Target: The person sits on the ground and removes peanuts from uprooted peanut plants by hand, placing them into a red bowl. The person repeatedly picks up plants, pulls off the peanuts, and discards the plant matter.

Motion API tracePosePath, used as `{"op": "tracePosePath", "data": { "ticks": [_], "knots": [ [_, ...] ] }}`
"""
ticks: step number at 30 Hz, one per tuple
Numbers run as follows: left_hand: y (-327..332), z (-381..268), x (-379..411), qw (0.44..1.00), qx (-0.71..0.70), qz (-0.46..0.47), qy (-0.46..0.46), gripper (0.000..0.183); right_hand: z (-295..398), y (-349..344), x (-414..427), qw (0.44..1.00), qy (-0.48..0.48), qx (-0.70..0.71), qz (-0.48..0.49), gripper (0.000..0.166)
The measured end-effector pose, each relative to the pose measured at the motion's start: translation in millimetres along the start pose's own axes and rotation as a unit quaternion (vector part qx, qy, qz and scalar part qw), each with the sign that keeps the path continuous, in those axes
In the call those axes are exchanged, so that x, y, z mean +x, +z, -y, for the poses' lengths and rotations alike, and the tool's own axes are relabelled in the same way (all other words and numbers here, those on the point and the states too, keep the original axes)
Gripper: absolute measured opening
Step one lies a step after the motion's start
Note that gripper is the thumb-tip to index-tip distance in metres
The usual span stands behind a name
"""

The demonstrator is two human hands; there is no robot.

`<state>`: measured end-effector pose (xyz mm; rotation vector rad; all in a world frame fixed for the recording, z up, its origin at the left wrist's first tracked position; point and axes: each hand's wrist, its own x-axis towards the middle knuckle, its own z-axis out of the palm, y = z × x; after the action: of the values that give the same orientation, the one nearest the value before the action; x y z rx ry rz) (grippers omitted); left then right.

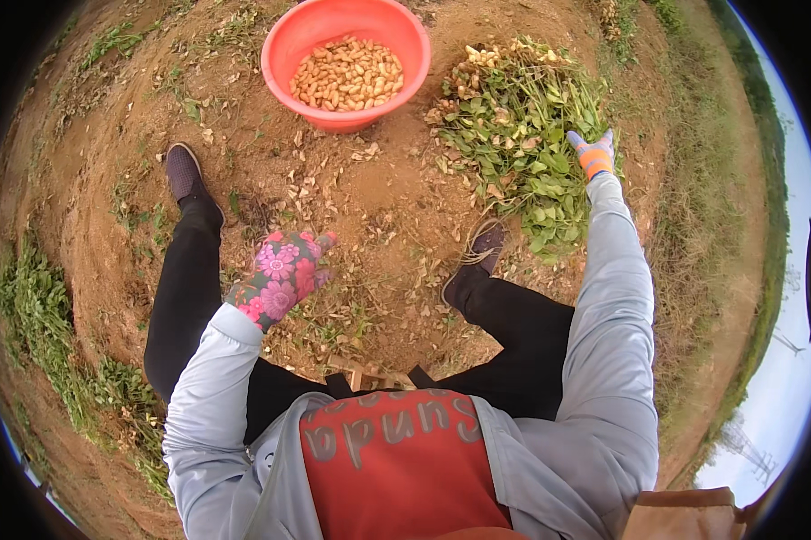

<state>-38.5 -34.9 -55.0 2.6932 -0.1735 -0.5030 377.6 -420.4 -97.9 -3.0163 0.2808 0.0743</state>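
Note:
My right hand [595, 154], in an orange and grey-purple glove, reaches to the right edge of a heap of pulled peanut plants [513, 135]. Its fingertips touch the stems and leaves; whether they grip any is unclear. Pods show at the heap's top. My left hand [285, 275], in a floral glove, hangs over the soil between my legs, its fingers partly bent, with nothing visible in it. Beyond it a red plastic basin [414, 67] holds many loose peanuts in their shells [348, 74].
Dry leaves and stems litter the brown soil. My shoes [184, 172] stand on either side, with dry stalks over the right one. More green plants [37, 304] lie at far left. A wooden seat [357, 371] shows beneath me. Grass [709, 223] runs along the right.

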Motion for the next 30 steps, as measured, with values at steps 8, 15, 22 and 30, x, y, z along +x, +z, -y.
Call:
{"op": "tracePosePath", "data": {
  "ticks": [8,15,22,30],
  "knots": [
    [-5.1,-16.4,2.4,0.997,-0.031,0.069,-0.021,0.053,103.6,99.5,-79.2,0.967,0.046,-0.178,0.176,0.121],
    [-1.4,-18.6,6.1,0.997,-0.054,0.047,-0.003,0.054,115.2,118.7,-83.8,0.969,0.081,-0.202,0.116,0.111],
    [5.9,-14.0,-5.9,0.995,-0.045,0.088,-0.025,0.051,65.7,106.8,-32.5,0.983,-0.037,-0.164,0.067,0.057],
    [4.5,-13.8,-14.0,0.998,0.010,0.066,0.020,0.047,20.9,-8.8,-51.4,0.958,-0.201,-0.197,0.050,0.071]
  ]
}}
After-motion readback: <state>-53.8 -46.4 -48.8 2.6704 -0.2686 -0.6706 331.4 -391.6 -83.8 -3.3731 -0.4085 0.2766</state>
